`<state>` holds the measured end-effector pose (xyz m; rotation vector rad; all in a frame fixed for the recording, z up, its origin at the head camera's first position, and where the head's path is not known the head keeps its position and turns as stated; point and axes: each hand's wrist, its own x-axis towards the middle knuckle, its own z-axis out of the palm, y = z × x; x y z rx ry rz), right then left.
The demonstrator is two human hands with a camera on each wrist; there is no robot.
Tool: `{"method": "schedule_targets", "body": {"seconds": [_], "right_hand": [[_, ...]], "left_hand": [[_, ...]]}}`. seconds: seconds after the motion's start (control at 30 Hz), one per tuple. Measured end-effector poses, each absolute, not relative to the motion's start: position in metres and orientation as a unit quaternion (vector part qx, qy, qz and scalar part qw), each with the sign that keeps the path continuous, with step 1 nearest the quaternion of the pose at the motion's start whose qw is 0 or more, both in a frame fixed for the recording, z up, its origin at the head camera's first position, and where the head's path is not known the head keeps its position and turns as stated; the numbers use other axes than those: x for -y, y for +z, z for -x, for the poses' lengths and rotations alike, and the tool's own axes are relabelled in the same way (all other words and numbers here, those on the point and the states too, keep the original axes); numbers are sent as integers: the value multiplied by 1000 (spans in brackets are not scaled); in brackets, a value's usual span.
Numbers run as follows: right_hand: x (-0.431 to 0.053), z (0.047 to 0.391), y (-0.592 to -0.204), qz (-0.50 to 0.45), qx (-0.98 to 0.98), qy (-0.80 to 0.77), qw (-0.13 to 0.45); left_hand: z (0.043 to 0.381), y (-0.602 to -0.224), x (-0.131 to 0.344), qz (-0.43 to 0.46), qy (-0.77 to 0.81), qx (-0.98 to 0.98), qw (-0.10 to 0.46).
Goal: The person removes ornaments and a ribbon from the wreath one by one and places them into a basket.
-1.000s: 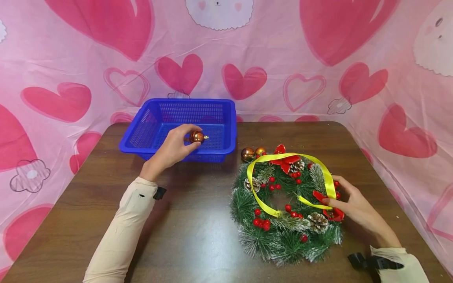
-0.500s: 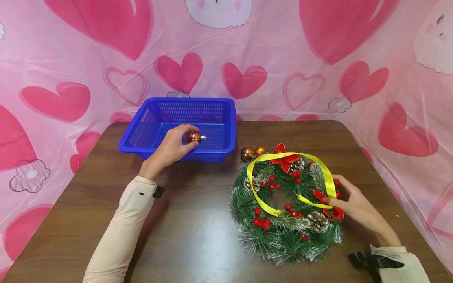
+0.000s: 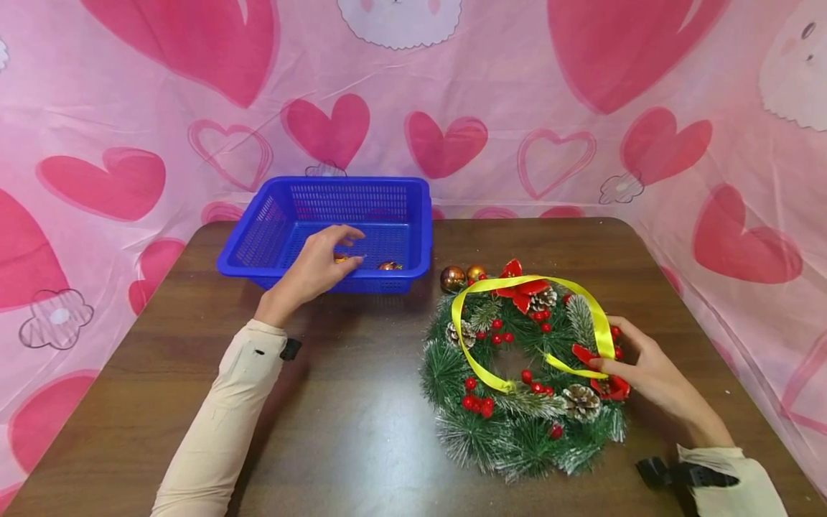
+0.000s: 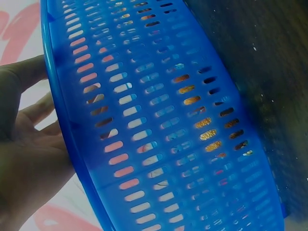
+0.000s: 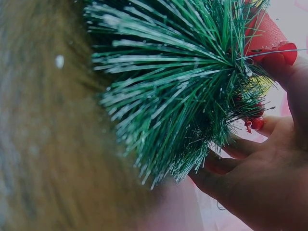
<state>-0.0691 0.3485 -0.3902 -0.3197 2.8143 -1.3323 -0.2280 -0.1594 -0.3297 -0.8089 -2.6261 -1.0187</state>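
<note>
My left hand [image 3: 313, 262] hovers over the front of a blue plastic basket [image 3: 381, 285], thumb and fingers apart with nothing between them. Inside, a shiny copper Christmas ball [image 3: 390, 266] lies near the front wall, and another gold-orange one shows past the fingers. Through the slots in the left wrist view, gold ornaments [image 4: 208, 135] appear low in the basket. My right hand [image 3: 659, 380] grips the right edge of a green Christmas wreath [image 3: 536, 445], thumb on top by a red flower [image 3: 610, 388]. Its other fingers reach under the needles in the right wrist view.
A loop of yellow ribbon [image 3: 602, 334] lies over the wreath, among pine cones [image 3: 581, 403] and red berries. Two balls, one brown [image 3: 452, 278] and one gold [image 3: 476, 273], sit at its upper left. Pink heart-print cloth [image 3: 504, 86] hangs behind the wooden table [image 3: 349, 431].
My left hand has let go of the copper ball, and it has dropped into the basket. The fingers have spread apart. My right hand and the wreath have stayed put.
</note>
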Motion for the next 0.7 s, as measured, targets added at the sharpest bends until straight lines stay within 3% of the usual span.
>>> {"method": "schedule_targets", "body": {"seconds": [0.7], "right_hand": [[-352, 71, -392, 107, -894, -435, -10]], "left_hand": [[191, -319, 105, 394, -355, 840, 111]]}}
